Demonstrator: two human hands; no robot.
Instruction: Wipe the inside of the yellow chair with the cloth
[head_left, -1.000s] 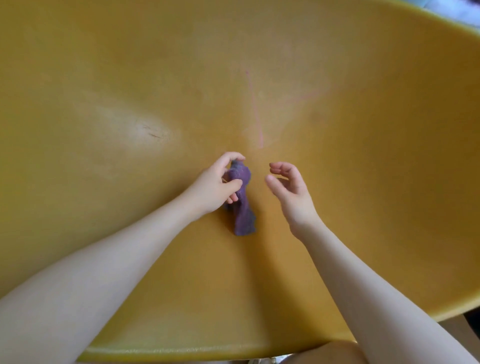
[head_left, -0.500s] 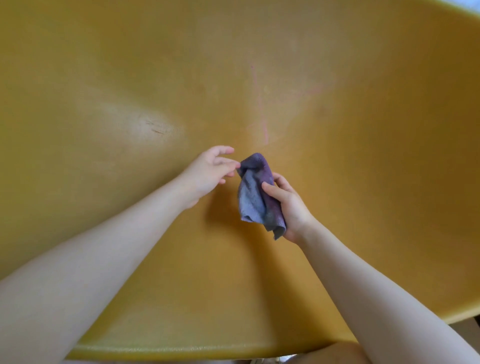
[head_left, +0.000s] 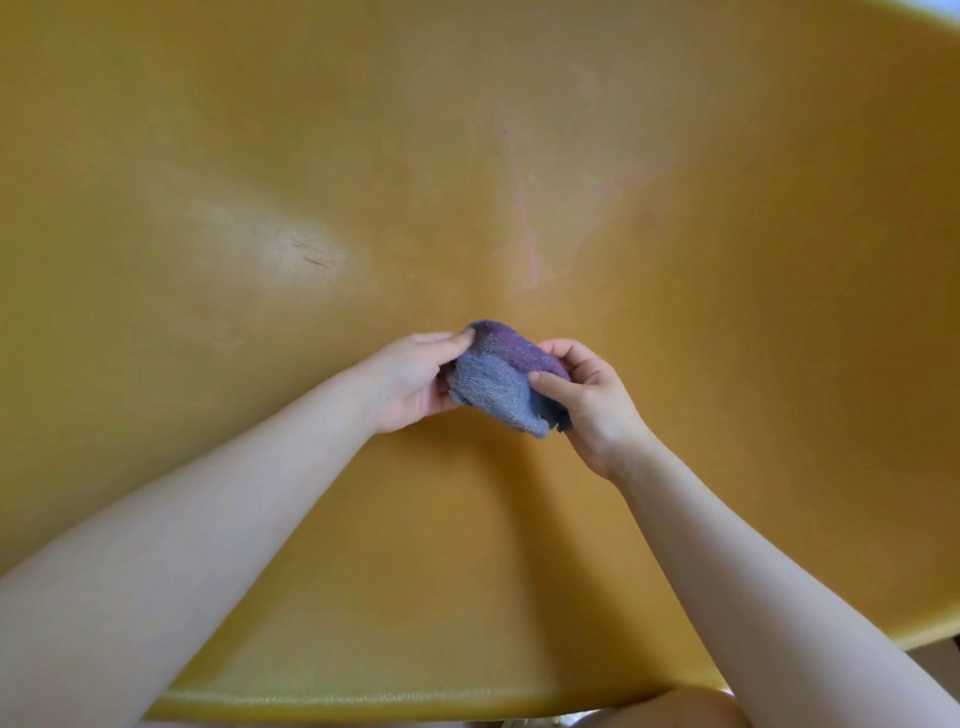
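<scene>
Both hands were on the purple cloth (head_left: 498, 382) over the middle of the yellow chair (head_left: 779, 338) seat: left hand (head_left: 410, 384) pinching its left edge, right hand (head_left: 584, 397) gripping the other, probably refolding it for a fresh face. Pink marks (head_left: 524, 218) sat just above.

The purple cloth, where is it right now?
In the head view the cloth sits near the middle, held between the left hand and right hand, just below the pink mark on the yellow chair.

left hand (head_left: 410, 384) bare | right hand (head_left: 592, 400) bare | forearms unsleeved | no rings
</scene>
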